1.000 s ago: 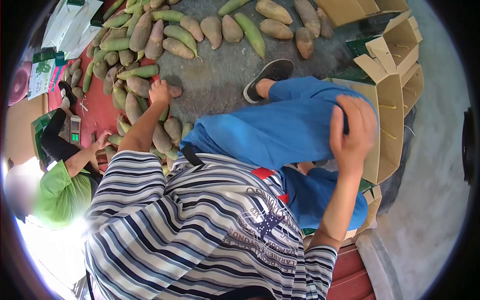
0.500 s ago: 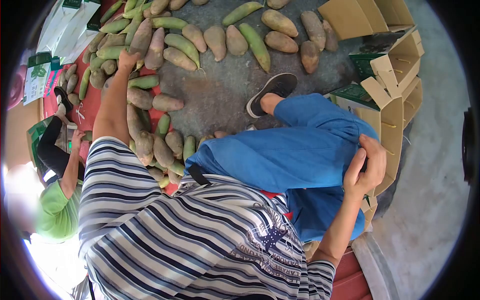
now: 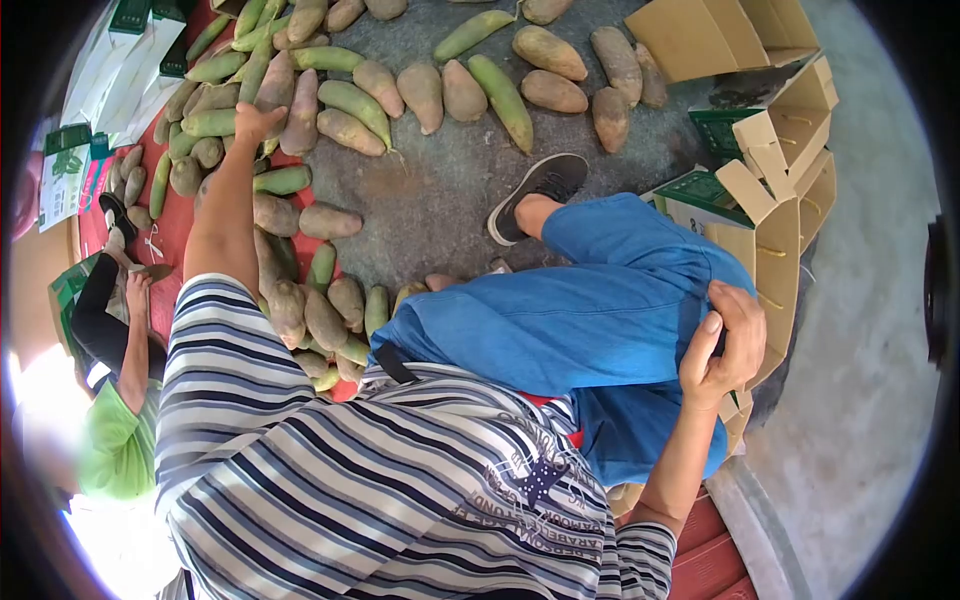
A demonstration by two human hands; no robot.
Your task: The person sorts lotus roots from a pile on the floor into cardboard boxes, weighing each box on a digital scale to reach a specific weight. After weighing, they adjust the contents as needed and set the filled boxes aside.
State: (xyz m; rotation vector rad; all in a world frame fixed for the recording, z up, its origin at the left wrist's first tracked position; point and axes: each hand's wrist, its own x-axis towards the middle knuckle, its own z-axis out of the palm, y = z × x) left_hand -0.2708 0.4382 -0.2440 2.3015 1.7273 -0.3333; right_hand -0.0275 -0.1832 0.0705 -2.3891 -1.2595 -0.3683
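My left hand (image 3: 258, 122) reaches out to the pile, its thumb and fingers closed about the near end of a pinkish-brown radish (image 3: 275, 84). That radish lies among other roots, and part of my grip is hidden. Another pinkish radish (image 3: 300, 115) is right beside my hand, with a green radish (image 3: 208, 123) on the other side. My right hand (image 3: 732, 342) rests on my bent knee in blue trousers (image 3: 560, 310), fingers curved and thumb apart, with nothing seen in it.
Soil-smeared radishes line the dark floor (image 3: 400, 195) and red sheet (image 3: 178, 225). Open cardboard boxes (image 3: 770, 265) stand at right; white-and-green cartons (image 3: 130, 70) stand upper left. My shoe (image 3: 545, 190) is on the floor. Another person in green (image 3: 120, 435) sits at left.
The view has shifted slightly, so the floor things appear a little lower and further left. Both my hands keep their places. The other person's hand has moved a little at the left.
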